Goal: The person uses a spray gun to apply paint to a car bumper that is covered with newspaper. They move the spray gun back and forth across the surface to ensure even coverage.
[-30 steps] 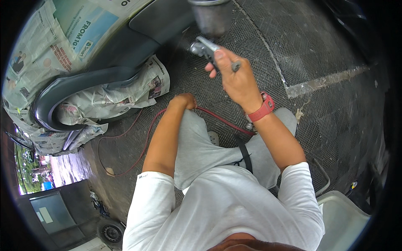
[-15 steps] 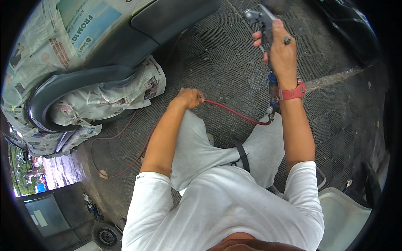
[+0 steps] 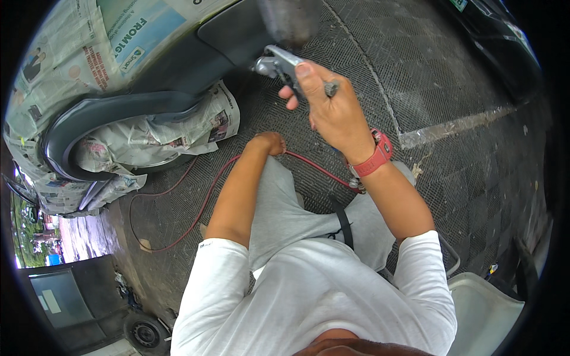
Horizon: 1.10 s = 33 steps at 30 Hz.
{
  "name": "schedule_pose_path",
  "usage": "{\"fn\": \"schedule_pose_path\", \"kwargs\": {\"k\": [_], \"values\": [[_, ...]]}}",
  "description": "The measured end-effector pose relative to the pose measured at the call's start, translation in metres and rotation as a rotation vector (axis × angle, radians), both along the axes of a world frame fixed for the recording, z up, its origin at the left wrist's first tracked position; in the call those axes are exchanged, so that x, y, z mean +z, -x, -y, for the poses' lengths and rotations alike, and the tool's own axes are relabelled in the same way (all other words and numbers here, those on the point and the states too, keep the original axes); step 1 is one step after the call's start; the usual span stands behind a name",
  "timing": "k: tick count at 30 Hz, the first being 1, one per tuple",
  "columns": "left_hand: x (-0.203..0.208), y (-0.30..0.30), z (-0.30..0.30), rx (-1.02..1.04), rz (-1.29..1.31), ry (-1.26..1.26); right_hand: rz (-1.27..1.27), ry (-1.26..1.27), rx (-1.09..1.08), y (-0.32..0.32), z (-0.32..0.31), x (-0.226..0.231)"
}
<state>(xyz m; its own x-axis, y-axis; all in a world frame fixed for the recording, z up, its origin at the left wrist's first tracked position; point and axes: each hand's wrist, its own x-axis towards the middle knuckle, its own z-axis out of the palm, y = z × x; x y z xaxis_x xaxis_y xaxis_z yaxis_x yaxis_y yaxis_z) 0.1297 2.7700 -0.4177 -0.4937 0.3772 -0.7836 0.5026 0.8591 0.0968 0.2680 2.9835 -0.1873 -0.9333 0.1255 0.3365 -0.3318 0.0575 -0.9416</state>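
My right hand [image 3: 333,107], with a red watch [image 3: 376,159] at its wrist, is closed round a spray gun [image 3: 285,66]. A cup [image 3: 291,21], blurred, sits at the gun's top, and its nozzle points left at the dark lower side panel [image 3: 228,37] of a car. My left hand [image 3: 270,143] is closed on a red air hose [image 3: 317,168] near my left knee. The hose runs right, to below my right wrist, and also loops back over the floor on the left. My wrist hides the gun's lower fitting.
Newspaper masking [image 3: 148,139] covers the car's wheel, and more paper covers the body above. Another dark vehicle [image 3: 487,44] stands at the far right. A pale plastic chair [image 3: 481,314] is behind me on the right; a loose wheel [image 3: 145,333] lies at lower left.
My right hand has carried the spray gun left and a little nearer, toward the car's panel. My left hand stays on the hose, almost in place.
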Motion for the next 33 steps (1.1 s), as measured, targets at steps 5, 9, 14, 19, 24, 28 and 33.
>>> {"fn": "schedule_pose_path", "kwargs": {"k": [5,9,14,19,24,28,33], "values": [[-0.001,0.000,-0.003,0.002,-0.011,-0.016,0.018,0.072,-0.024,0.005,-0.008,0.013],[0.010,-0.009,-0.004,0.001,-0.064,-0.181,0.011,-0.008,-0.216,0.006,-0.048,0.009],[0.024,-0.017,-0.007,0.030,-0.116,-0.290,-0.011,-0.007,-0.426,-0.004,-0.091,0.015],[0.022,-0.013,-0.008,0.051,-0.107,-0.259,-0.024,-0.016,-0.430,-0.005,-0.081,0.024],[-0.002,-0.001,-0.002,0.020,-0.045,-0.191,0.029,-0.022,-0.176,-0.003,-0.033,0.033],[-0.001,0.001,-0.012,-0.002,-0.027,-0.179,-0.014,0.041,-0.025,0.003,-0.002,0.033],[-0.008,0.005,-0.006,0.005,0.015,-0.185,0.014,0.061,0.073,0.012,-0.003,0.047]]}}
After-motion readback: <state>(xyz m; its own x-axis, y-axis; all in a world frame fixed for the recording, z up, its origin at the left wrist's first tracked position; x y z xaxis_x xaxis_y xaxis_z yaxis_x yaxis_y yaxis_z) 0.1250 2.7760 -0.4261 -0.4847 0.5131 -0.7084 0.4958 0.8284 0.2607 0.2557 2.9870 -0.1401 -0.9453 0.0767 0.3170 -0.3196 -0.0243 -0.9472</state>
